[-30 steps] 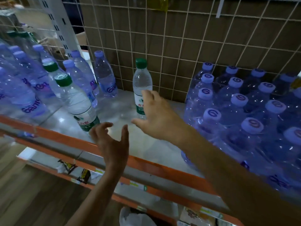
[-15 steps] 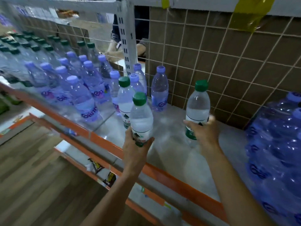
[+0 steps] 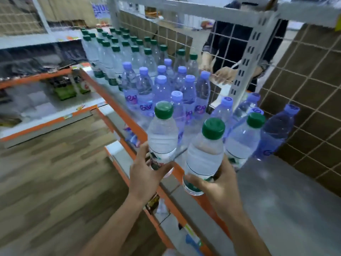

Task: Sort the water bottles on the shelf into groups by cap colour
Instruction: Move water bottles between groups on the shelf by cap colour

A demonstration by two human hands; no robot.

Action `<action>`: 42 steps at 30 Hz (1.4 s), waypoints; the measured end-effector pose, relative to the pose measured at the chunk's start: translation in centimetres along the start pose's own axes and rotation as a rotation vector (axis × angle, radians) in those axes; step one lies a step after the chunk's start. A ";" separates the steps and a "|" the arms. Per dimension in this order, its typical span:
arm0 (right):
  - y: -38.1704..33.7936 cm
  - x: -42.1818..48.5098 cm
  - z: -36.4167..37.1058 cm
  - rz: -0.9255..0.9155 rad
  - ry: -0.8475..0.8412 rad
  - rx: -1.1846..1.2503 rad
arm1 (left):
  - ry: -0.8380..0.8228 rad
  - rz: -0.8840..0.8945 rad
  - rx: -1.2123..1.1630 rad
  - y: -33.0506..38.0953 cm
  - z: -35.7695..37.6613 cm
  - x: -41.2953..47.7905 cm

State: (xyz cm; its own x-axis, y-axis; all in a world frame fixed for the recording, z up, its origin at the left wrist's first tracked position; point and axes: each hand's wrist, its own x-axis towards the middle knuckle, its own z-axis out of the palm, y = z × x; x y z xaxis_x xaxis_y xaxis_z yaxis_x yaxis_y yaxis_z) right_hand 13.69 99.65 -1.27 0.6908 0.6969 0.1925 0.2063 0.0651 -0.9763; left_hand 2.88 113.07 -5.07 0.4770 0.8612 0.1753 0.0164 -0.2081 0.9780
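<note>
My left hand (image 3: 145, 172) grips a green-capped water bottle (image 3: 163, 133) by its lower part, lifted over the shelf's orange front edge (image 3: 129, 117). A second green-capped bottle (image 3: 204, 154) is held upright in my right hand (image 3: 215, 183), just to the right. Behind them a third green-capped bottle (image 3: 243, 139) stands on the shelf. Several purple-capped bottles (image 3: 162, 89) stand grouped further back, and a block of green-capped bottles (image 3: 118, 50) fills the far end.
A wire grid (image 3: 230, 52) backs the shelf, and another person's hands (image 3: 223, 74) show through it. A perforated grey upright (image 3: 247, 65) stands at the back. Grey shelf surface (image 3: 286, 191) lies to the right. Lower shelves with packets run below the wooden floor (image 3: 55, 172).
Both hands have lifted their green-capped bottles off the shelf and brought them close together near the front edge. The view has swung left, bringing the far green-capped block into sight.
</note>
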 end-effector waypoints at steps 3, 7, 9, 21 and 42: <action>0.9 3.2 4.5 -0.006 -0.100 0.016 | 0.107 -0.032 0.012 -0.7 -3.5 2.2; 1.7 7.6 10.8 -0.040 -0.190 0.033 | 0.218 -0.080 0.031 -2.4 -8.4 6.1; 2.1 10.1 14.0 -0.057 -0.216 0.051 | 0.281 -0.090 0.047 -3.5 -10.6 9.0; 2.8 29.3 31.8 -0.129 -0.211 0.117 | 0.272 -0.045 0.142 -6.2 -22.4 31.8; 1.3 49.2 56.7 -0.242 -0.006 0.152 | 0.002 0.121 0.157 -14.3 -39.4 70.2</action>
State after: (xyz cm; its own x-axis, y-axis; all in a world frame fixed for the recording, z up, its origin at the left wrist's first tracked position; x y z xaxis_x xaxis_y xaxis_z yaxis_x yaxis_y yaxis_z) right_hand 8.66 174.49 1.36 0.6298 0.6522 0.4218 0.2585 0.3360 -0.9057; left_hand 1.46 194.79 -2.28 0.4818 0.8267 0.2906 0.0963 -0.3796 0.9201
